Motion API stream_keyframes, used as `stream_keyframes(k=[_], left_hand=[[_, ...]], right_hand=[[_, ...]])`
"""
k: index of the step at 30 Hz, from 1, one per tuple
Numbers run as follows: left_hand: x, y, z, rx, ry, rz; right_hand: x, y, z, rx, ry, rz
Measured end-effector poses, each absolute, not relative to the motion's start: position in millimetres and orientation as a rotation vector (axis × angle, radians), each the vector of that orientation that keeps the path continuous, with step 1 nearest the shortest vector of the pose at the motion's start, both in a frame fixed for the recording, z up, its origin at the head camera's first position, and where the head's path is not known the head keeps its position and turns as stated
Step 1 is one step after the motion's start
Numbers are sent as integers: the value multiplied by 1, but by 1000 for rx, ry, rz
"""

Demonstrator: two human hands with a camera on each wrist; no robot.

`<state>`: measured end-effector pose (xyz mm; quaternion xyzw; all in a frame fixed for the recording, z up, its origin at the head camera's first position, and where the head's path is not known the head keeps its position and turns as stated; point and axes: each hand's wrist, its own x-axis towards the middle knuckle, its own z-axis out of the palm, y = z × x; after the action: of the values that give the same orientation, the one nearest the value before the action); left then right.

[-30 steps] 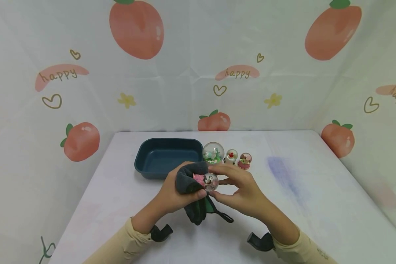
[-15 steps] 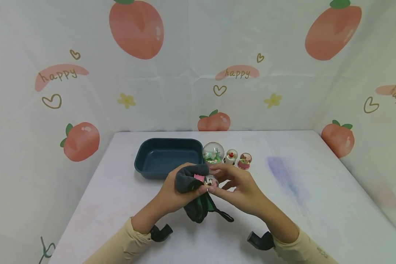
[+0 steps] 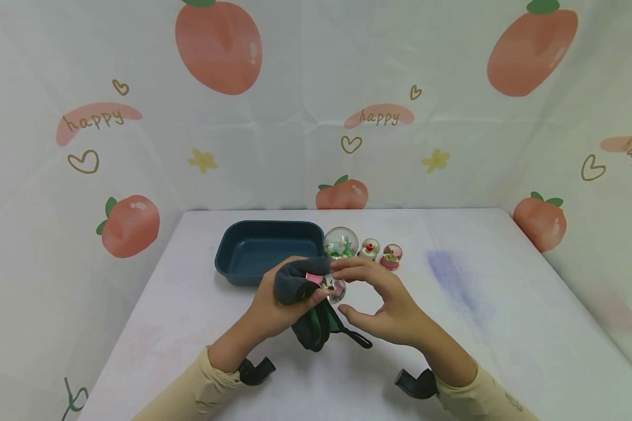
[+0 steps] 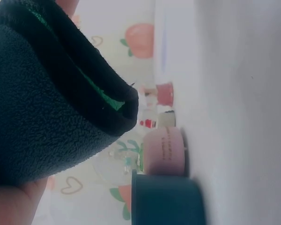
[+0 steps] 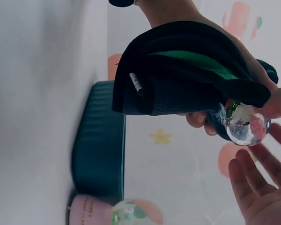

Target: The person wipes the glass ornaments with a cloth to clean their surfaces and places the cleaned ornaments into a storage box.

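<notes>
My left hand [image 3: 276, 301] grips a folded dark grey cloth [image 3: 301, 279] with green inner layers and a hanging loop. Wrapped partly in it is a small snow globe [image 3: 336, 289], its pink base tucked in the folds and its clear ball sticking out toward the right. The left thumb lies along the globe's near side. Around the ball my right hand [image 3: 387, 301] is spread, thumb apart from it and fingertips close to its far side; whether they touch it is unclear. In the right wrist view the ball [image 5: 247, 129] shows white and pink figures inside.
A dark teal basin [image 3: 232, 275] stands at the back of the white table [image 3: 495, 351]. Beside it are a large snow globe [image 3: 340, 241], a smaller one with a red figure [image 3: 370, 248] and one on a pink-red base [image 3: 391, 257].
The right thumb and fingers, which pinched and turned the ball, have spread away from it. The left hand, cloth and snow globe have shifted slightly left.
</notes>
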<state>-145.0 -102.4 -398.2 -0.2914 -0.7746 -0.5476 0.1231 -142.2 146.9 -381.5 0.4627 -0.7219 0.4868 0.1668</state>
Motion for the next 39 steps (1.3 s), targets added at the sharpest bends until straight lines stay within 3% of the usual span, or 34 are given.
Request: stream_keyframes(k=[7, 20, 32, 39], left_hand=[[-144, -101, -399, -877, -2255, -1544], [-141, -99, -396, -919, -2245, -1495], [-143, -103, -397, -870, -2242, -1538], [-144, -103, -396, -911, -2215, -1532]], right_hand=[[-142, 145, -384, 1374, -1988, 1429], [-140, 147, -384, 1125, -2216, 1480], [-144, 143, -381, 1389, -1915, 1378], [-142, 143, -385, 1340, -2026, 1456]])
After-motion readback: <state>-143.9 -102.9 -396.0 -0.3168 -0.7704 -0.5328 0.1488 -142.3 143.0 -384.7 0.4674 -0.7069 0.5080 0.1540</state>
